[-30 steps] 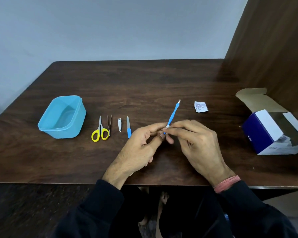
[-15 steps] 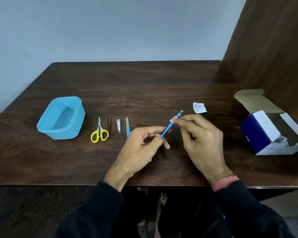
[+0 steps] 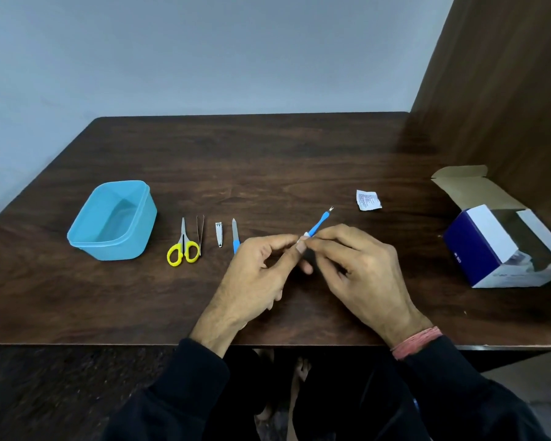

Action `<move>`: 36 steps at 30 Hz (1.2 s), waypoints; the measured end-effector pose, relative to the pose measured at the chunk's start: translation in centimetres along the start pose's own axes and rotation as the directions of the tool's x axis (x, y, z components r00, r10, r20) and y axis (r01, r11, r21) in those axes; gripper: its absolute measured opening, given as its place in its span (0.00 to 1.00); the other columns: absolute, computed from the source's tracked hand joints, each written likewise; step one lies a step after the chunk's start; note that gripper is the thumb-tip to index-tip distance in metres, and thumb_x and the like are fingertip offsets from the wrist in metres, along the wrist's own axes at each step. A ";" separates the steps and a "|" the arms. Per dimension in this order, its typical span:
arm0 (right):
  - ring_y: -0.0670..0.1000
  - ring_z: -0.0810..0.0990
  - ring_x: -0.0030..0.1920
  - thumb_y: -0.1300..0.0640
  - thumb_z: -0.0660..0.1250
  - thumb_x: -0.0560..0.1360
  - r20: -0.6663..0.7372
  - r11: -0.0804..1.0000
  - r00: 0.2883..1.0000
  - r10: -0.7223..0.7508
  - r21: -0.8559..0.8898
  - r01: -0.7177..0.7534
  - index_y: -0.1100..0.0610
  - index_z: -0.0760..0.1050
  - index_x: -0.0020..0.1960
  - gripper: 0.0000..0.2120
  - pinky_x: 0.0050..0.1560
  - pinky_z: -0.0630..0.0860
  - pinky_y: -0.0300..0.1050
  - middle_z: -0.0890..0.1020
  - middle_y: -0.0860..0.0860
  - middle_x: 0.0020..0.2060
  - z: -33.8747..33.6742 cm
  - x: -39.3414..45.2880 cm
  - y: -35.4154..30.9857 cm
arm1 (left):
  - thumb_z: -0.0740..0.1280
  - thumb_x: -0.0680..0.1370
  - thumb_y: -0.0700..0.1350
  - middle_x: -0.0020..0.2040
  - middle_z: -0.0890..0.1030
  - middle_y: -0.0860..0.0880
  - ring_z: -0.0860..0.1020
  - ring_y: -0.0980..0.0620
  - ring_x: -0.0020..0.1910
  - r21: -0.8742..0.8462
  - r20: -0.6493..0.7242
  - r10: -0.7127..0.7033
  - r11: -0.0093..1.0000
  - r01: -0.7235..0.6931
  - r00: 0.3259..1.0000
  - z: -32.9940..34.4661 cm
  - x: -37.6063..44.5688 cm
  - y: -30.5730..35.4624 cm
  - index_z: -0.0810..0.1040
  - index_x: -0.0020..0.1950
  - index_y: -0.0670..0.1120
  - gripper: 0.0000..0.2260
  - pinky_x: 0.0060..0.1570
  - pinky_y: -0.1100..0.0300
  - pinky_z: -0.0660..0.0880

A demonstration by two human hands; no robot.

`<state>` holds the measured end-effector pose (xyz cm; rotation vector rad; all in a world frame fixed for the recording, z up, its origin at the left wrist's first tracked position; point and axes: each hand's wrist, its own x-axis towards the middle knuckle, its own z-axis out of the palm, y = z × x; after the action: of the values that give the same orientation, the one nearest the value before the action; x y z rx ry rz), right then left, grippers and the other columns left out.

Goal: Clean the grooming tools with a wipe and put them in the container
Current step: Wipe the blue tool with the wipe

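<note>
Step in hand: wiping. Your left hand [image 3: 261, 275] and right hand [image 3: 360, 268] pinch the blue-handled fork-tipped cuticle tool [image 3: 315, 229] and small white wipe [image 3: 305, 237] together. Next, carry it toward 9 o'clock into the blue plastic container [image 3: 77, 240].

A dark wooden tabletop [image 3: 268, 160] fills the middle of the view, its far edge against a pale grey-blue wall [image 3: 204, 52]. A brown wood-grain panel [image 3: 506, 90] rises along the tabletop's right edge. At that right edge, toward the near corner, an open cardboard box [image 3: 477, 246] in dark blue and white lies on its side, its brown flap raised toward the far edge. Below the near edge, bare feet [image 3: 299, 370] show on the floor.
</note>
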<state>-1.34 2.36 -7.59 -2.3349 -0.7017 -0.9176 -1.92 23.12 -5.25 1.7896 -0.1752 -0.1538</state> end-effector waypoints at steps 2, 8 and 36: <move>0.50 0.88 0.53 0.63 0.72 0.83 -0.038 0.999 0.999 0.037 -0.002 -0.037 0.53 0.89 0.62 0.11 0.48 0.86 0.53 0.88 0.46 0.57 0.1 0.1 0.1 | 0.67 0.89 0.50 0.46 0.90 0.50 0.71 0.53 0.23 0.005 -0.021 0.003 1.000 -0.003 1.000 0.0 0.1 -0.1 0.89 0.63 0.56 0.10 0.20 0.64 0.66; 0.34 0.80 0.50 0.67 0.74 0.81 -0.128 0.979 0.971 0.204 0.050 -0.199 0.52 0.89 0.63 0.16 0.50 0.83 0.44 0.88 0.45 0.56 0.3 0.4 0.7 | 0.68 0.89 0.46 0.45 0.90 0.50 0.70 0.53 0.23 0.017 -0.034 0.003 1.000 -0.002 0.999 0.0 0.1 -0.4 0.89 0.63 0.52 0.09 0.20 0.63 0.68; 0.39 0.75 0.37 0.64 0.77 0.79 -0.102 0.972 0.967 0.235 0.043 -0.232 0.50 0.90 0.62 0.15 0.39 0.82 0.44 0.86 0.42 0.55 0.3 0.0 1.3 | 0.69 0.89 0.46 0.40 0.88 0.47 0.67 0.53 0.21 0.001 -0.033 0.016 1.000 -0.016 0.999 0.2 0.2 -0.8 0.89 0.60 0.52 0.09 0.21 0.63 0.64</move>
<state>-0.41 1.62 -8.12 -2.2632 -0.3842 -0.9085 -1.70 23.04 -6.05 1.7902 -0.1663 -0.1130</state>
